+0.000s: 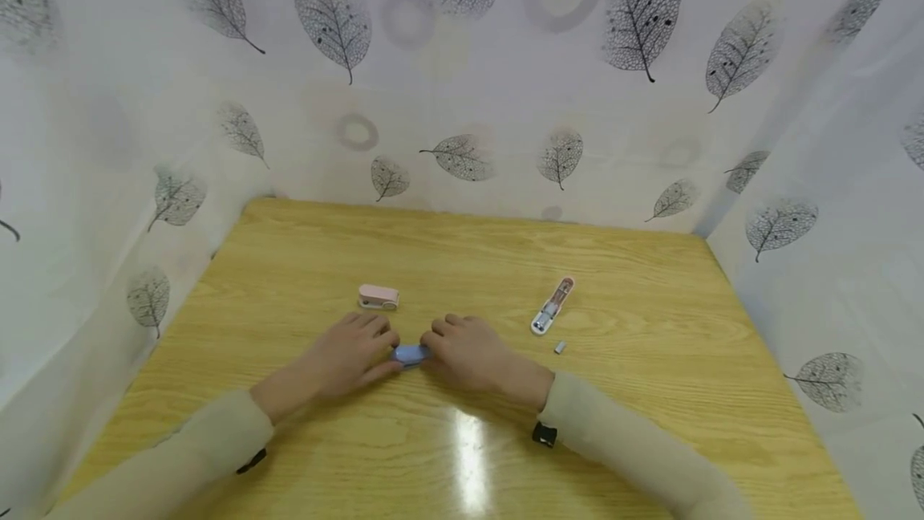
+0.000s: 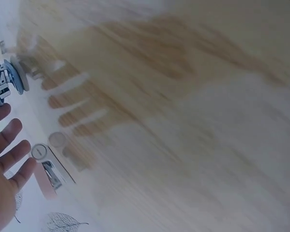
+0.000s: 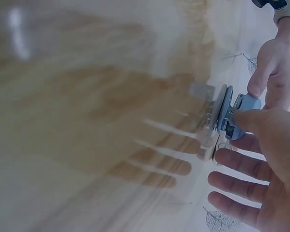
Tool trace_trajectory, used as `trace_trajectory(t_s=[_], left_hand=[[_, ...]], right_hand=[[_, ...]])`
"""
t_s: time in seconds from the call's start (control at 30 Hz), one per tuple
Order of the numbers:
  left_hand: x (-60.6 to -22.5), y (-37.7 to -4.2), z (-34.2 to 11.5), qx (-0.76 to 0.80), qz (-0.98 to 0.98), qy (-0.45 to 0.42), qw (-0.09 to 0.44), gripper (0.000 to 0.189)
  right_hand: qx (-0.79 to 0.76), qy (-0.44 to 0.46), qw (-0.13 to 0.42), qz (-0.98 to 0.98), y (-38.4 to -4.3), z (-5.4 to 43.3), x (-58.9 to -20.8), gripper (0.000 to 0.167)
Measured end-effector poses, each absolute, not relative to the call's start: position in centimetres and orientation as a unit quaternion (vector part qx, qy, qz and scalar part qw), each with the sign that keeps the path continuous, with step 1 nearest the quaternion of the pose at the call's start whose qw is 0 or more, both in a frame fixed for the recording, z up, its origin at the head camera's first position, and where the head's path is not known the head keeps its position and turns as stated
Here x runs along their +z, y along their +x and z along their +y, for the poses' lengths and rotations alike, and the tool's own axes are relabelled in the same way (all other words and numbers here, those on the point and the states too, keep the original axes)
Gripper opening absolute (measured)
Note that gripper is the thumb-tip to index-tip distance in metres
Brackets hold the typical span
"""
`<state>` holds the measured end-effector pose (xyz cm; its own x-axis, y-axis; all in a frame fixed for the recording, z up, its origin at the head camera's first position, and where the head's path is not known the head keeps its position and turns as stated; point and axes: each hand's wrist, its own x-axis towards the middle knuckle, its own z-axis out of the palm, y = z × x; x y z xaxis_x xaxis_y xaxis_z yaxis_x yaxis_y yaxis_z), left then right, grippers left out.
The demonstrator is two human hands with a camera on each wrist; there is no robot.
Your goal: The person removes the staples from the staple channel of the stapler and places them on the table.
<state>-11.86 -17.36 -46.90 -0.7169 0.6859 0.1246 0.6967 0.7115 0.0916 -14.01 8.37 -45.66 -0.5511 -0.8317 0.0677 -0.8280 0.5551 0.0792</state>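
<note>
Both hands hold a small blue stapler (image 1: pixel 411 355) just above the table, one at each end. My left hand (image 1: pixel 352 355) pinches its left end between thumb and forefinger, the other fingers spread loose. At the right end, my right hand (image 1: pixel 469 353) grips with the thumb on the near side, its other fingers stretched out in the right wrist view. Seen from that side, the stapler (image 3: pixel 229 115) shows metal parts between its blue body and its pale base. In the left wrist view, fingers partly cover the stapler (image 2: pixel 16 77).
A pink and white stapler (image 1: pixel 378 296) lies on the wooden table (image 1: pixel 635 424) beyond my left hand. To the right lies a slim pink and white stapler (image 1: pixel 552 308) with its metal inside showing, near a small grey staple strip (image 1: pixel 560 347). Leaf-printed cloth (image 1: pixel 469 79) surrounds the table.
</note>
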Motion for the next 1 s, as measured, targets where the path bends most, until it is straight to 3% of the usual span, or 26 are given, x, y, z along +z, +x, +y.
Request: trace_trajectory(t_s=[1.0], left_hand=[[-46.6,-12.8,-11.2,-0.009,-0.917,-0.386,0.105,0.034]], right_hand=[[-0.048,0.49,0.099,-0.865,-16.2,13.9,-45.7,0.023]])
